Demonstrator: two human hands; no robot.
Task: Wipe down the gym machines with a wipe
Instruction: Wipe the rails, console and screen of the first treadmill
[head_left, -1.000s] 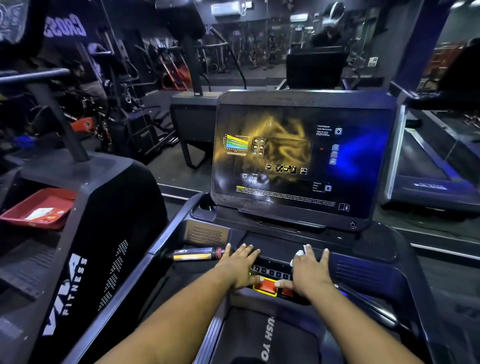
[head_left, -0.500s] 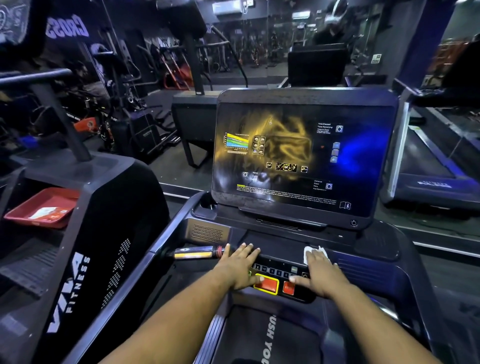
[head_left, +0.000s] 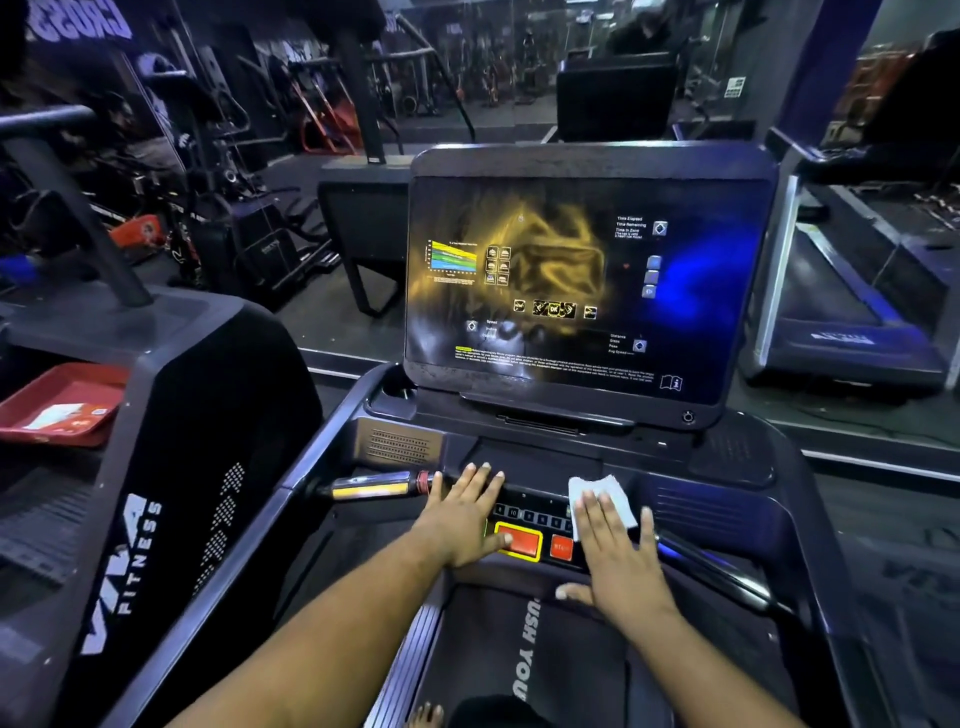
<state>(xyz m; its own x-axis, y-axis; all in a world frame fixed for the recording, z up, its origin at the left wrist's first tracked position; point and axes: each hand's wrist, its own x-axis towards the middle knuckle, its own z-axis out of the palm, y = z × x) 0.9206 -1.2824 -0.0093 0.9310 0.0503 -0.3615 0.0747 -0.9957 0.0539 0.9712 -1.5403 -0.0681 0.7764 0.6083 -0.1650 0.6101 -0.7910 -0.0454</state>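
While the right hand (head_left: 615, 551) presses flat, fingers straight, on the wipe (head_left: 602, 493) at the console's (head_left: 727, 514) five o'clock, sweep evenly — left hand (head_left: 462, 514) braced open, fingers spread, avoiding the red button (head_left: 522, 540).

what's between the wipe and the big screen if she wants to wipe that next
Nothing visible stands in the way. The right hand presses the wipe flat on the console, and only bare console lies between it and the screen. The left hand rests off to the side.
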